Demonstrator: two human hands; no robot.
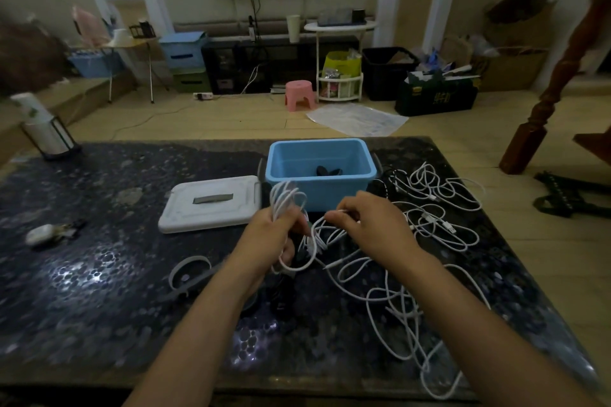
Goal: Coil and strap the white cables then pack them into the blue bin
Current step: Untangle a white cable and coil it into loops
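Observation:
My left hand (276, 235) grips a bundle of white cable loops (287, 200) that stick up above the fist, just in front of the blue bin (319, 187). My right hand (367, 220) pinches a strand of the same white cable near its fingertips, a little right of the left hand. More loops hang below and between both hands. The bin is open and holds a dark object (328, 171) at its bottom. Loose white cables (439, 208) lie tangled on the table to the right and in front of me (393, 301).
The bin's white lid (211, 203) lies left of the bin on the dark speckled table (99, 274). A grey strap (188, 274) lies near my left forearm. A small white object (43, 234) sits far left, and a paper-towel holder (43, 129) stands at the back left corner.

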